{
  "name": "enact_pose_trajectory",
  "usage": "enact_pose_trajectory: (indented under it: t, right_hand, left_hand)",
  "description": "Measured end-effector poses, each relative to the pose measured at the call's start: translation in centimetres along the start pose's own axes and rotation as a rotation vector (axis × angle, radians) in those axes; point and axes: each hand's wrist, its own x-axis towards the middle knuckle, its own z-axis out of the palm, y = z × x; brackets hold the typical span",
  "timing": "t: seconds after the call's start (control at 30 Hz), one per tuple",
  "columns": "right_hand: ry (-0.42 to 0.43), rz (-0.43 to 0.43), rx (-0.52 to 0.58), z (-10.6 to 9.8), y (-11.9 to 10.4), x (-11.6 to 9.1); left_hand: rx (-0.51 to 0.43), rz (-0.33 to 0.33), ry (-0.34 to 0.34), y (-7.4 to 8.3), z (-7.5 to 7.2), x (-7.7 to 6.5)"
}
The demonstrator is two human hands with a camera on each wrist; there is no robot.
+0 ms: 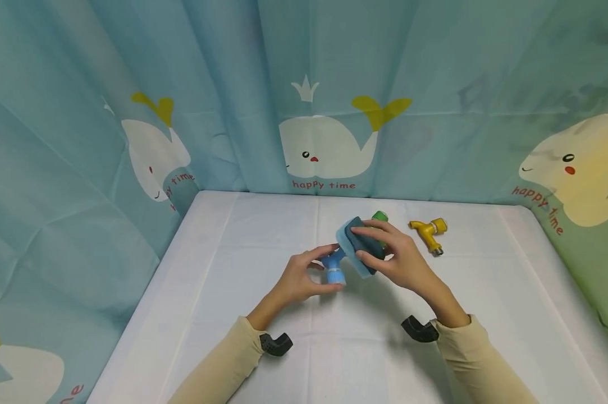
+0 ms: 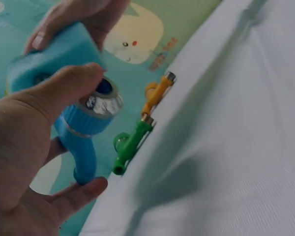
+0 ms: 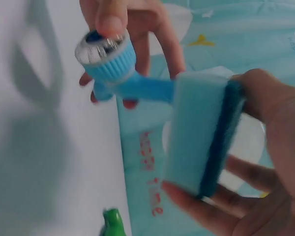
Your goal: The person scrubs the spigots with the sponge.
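Note:
Between thumb and fingers, my left hand (image 1: pixel 300 276) holds a blue tap (image 1: pixel 336 271) over the table. The tap's ridged knob with a silvery cap (image 3: pixel 106 54) shows in the right wrist view, the thumb on that cap. A sponge (image 1: pixel 351 247), light blue with a darker scouring layer, is gripped in my right hand (image 1: pixel 400 255). Its light face is against or very near one end of the blue tap. Partly hidden behind the right hand is a green tap (image 1: pixel 380 216). In the left wrist view the sponge (image 2: pixel 64 51) looks slightly blurred.
A yellow tap (image 1: pixel 428 231) lies on the white-covered table (image 1: pixel 253 241), right of the green one. Light blue curtains (image 1: pixel 223 67) printed with whales hang behind the table and at both sides. Dark curved pieces (image 1: pixel 275 344) sit at both wrists by the sleeves.

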Motion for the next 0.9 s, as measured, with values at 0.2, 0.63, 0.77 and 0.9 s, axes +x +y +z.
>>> enact_pose_trajectory:
  t: [0.2,0.63,0.77,0.9]
  right_hand:
    - [0.009,-0.018,-0.082,-0.34,0.39,0.04]
    - [-0.044,-0.016,-0.129,-0.86,0.2,0.28]
    - [0.001,0.067,-0.187,-0.79,0.73,-0.01]
    - [-0.002,0.195,-0.002,-0.19,1.1,-0.67]
  left_hand:
    - [0.079,0.005,-0.027,-0.17,0.02,-0.23]
    - [0.082,-0.016,-0.04,0.23,0.04,-0.27]
    - [-0.154,-0.139,-0.03,0.46,0.03,-0.15]
    - [-0.324,-0.284,0.046,0.67,-0.13,0.09]
